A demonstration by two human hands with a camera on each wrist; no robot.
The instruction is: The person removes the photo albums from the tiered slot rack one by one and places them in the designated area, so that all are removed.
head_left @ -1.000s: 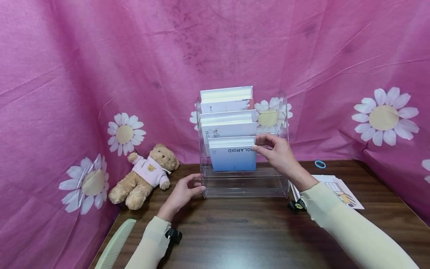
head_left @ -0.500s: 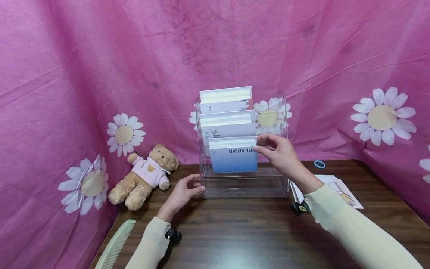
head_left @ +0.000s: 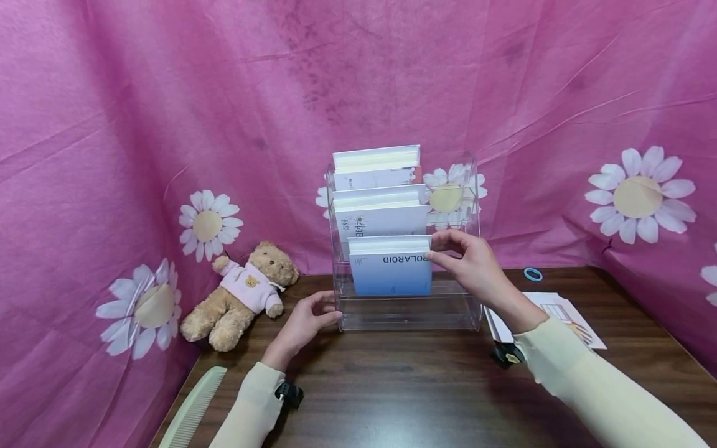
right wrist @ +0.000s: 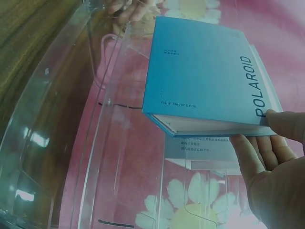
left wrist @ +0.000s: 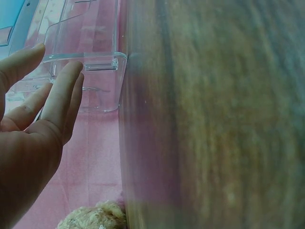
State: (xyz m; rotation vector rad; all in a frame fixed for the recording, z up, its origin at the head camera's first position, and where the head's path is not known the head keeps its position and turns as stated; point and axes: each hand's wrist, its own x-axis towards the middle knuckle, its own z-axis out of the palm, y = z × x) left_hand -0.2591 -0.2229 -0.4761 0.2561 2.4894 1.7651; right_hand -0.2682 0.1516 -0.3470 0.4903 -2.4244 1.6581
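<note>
A blue-and-white photo album [head_left: 386, 277] marked POLAROID stands in front of a clear tiered acrylic rack [head_left: 409, 314]. My right hand [head_left: 469, 264] pinches its upper right edge, thumb on the cover and fingers behind. In the right wrist view the album [right wrist: 200, 71] tilts over the rack's lower tiers, its page block showing. Two more white albums lean on the tiers above: a middle one [head_left: 386, 218] and a top one [head_left: 372, 180]. Low at the rack's left side, my left hand [head_left: 302, 323] touches it with fairly straight fingers, as the left wrist view shows.
A teddy bear [head_left: 246, 289] in a pink top sits at the left back. Nearer on that side lies a pale green comb [head_left: 193, 407]. Printed cards [head_left: 568, 317] and a blue ring [head_left: 533, 274] lie right of the rack. Pink flowered cloth [head_left: 269, 124] hangs behind.
The right hand has brought the blue photo album lower and slightly to the right, down toward the lower tier. The left hand stays at the rack's side.
</note>
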